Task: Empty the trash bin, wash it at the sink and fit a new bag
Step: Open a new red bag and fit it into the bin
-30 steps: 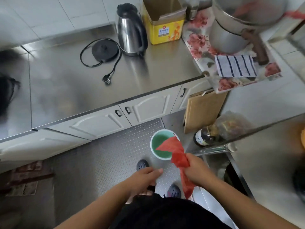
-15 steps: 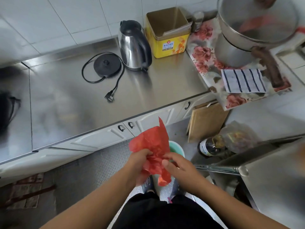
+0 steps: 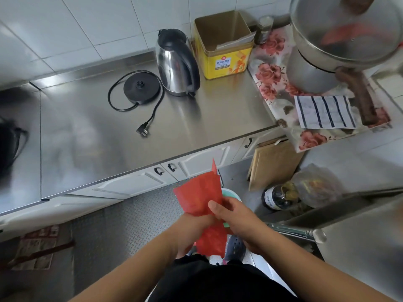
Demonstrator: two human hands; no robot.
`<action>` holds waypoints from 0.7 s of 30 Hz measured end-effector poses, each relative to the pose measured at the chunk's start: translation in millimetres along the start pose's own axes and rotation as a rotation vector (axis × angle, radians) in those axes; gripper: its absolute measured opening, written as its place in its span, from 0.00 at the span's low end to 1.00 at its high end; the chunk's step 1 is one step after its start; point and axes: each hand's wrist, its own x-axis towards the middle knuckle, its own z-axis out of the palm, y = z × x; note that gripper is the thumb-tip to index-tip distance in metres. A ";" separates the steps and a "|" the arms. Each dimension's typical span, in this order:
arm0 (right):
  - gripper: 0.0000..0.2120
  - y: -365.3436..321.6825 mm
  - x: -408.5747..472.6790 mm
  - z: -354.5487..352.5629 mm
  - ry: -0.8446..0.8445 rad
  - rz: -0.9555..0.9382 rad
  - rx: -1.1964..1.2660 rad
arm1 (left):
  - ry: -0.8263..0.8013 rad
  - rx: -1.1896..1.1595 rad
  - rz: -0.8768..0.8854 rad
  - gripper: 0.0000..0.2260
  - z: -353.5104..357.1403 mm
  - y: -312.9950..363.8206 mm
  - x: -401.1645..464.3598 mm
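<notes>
Home kitchen. Beyond the grip, a steel tabletop (image 3: 91,136) backed by white wall tiles (image 3: 91,25) carries an electric kettle (image 3: 177,64) and yellow tin (image 3: 224,46); a large pot (image 3: 327,62) stands further right, cupboard doors (image 3: 130,184) below.

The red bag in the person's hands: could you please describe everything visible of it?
The red bag looks like thin, crinkled, slightly see-through plastic. It is unopened, flattened and creased, its upper part fanning upward and a crumpled end hanging below the hands. The left hand and right hand both grip its middle, above the green bin on the floor.
</notes>
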 end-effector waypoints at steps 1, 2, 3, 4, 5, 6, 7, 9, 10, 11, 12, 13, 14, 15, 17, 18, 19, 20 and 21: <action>0.30 0.5 1.4 0.7 -0.013 0.002 0.046 | -0.041 0.195 0.100 0.14 5.4 1.2 -0.2; 0.30 1.6 2.9 0.2 -0.020 0.008 0.098 | -0.076 0.427 0.213 0.13 10.6 1.8 0.6; 0.28 1.8 4.4 -0.3 -0.023 0.015 0.145 | -0.084 0.690 0.315 0.14 15.8 1.7 2.2; 0.25 2.5 6.1 -1.1 -0.018 0.021 0.169 | -0.051 0.977 0.389 0.18 20.0 1.1 3.7; 0.21 2.8 7.6 -1.6 -0.005 0.031 0.171 | 0.012 1.224 0.432 0.22 23.5 -0.6 5.4; 0.17 3.2 9.5 -2.6 0.020 0.037 0.153 | 0.055 1.359 0.456 0.24 26.5 -2.8 7.3; 0.12 3.2 11.4 -3.8 0.065 0.042 0.126 | 0.055 1.386 0.457 0.24 28.4 -6.0 10.5; 0.06 2.7 14.9 -8.5 0.161 0.055 0.116 | 0.015 1.276 0.385 0.23 28.0 -10.7 16.5; 0.07 2.4 16.5 -11.9 0.200 0.062 0.148 | 0.014 1.160 0.337 0.24 26.6 -11.3 17.8; 0.09 2.1 17.8 -15.5 0.227 0.074 0.199 | 0.032 1.026 0.312 0.23 24.7 -10.9 17.9; 0.11 2.0 18.4 -19.5 0.242 0.091 0.255 | 0.063 0.900 0.305 0.22 22.3 -9.8 18.0; 0.13 1.7 18.3 -22.8 0.245 0.114 0.316 | 0.108 0.789 0.307 0.19 20.3 -8.4 17.2; 0.14 1.6 17.5 -25.8 0.243 0.137 0.375 | 0.161 0.680 0.305 0.15 18.2 -6.4 15.8; 0.15 1.4 16.9 -28.4 0.236 0.156 0.429 | 0.202 0.565 0.292 0.13 15.8 -3.7 14.5; 0.16 1.5 16.8 -33.3 0.221 0.156 0.507 | 0.233 0.329 0.248 0.10 9.1 -0.1 15.6; 0.17 1.5 16.6 -35.7 0.216 0.135 0.524 | 0.243 0.214 0.221 0.09 5.6 0.8 16.6; 0.16 0.9 16.4 -38.4 0.219 0.105 0.531 | 0.272 0.114 0.197 0.09 2.1 1.9 18.0; 0.15 0.3 16.3 -41.3 0.233 0.077 0.529 | 0.317 0.022 0.180 0.08 -1.7 3.0 20.1; 0.15 0.0 16.4 -44.4 0.251 0.055 0.532 | 0.359 -0.083 0.168 0.09 -6.3 3.7 22.7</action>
